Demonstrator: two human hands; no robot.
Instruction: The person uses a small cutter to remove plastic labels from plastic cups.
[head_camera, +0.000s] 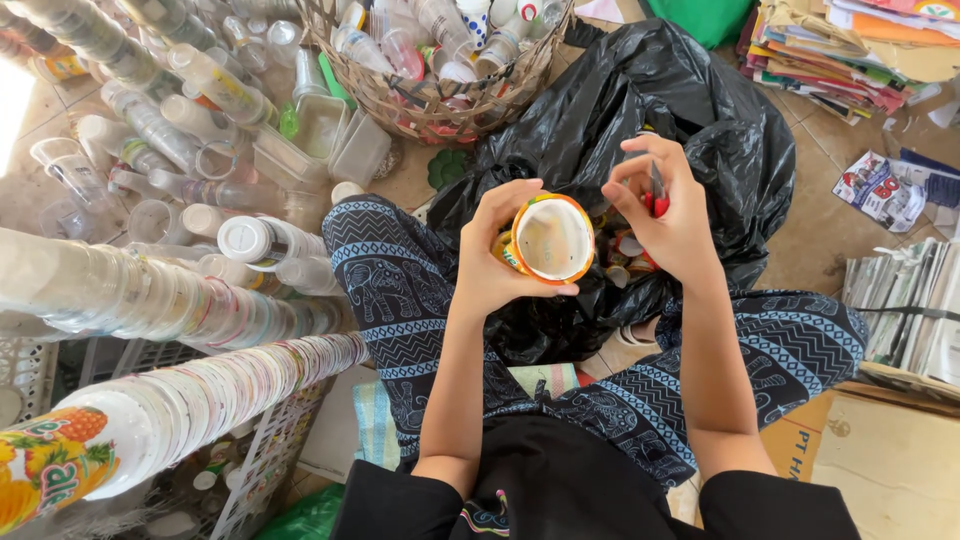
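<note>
The person sits on the floor with a black plastic bag (690, 120) open between the knees. The left hand (490, 255) is wrapped around a small cup (552, 238) with an orange and green printed wall and a white inside, its open mouth tipped up toward the camera, held just above the bag. The right hand (665, 215) is closed on a small red-handled tool (657, 195) — likely a cutter, though the blade is too small to make out — with its fingers curled just beside the cup's rim. The two hands sit close together but do not touch.

To do this well, the judgement is that the left hand should keep a firm grip low on the cup's wall, thumb clear of the rim, so the tool can work along the edge without meeting skin. Turning the cup rather than the tool would probably give steadier control, and staying over the bag lets any scraps drop in.

To the left lie long stacks of nested clear cups (190, 400) and loose plastic bottles (160, 120); a woven basket (420, 100) of more containers stands ahead — stacked papers (840, 50) sit at the upper right.
</note>
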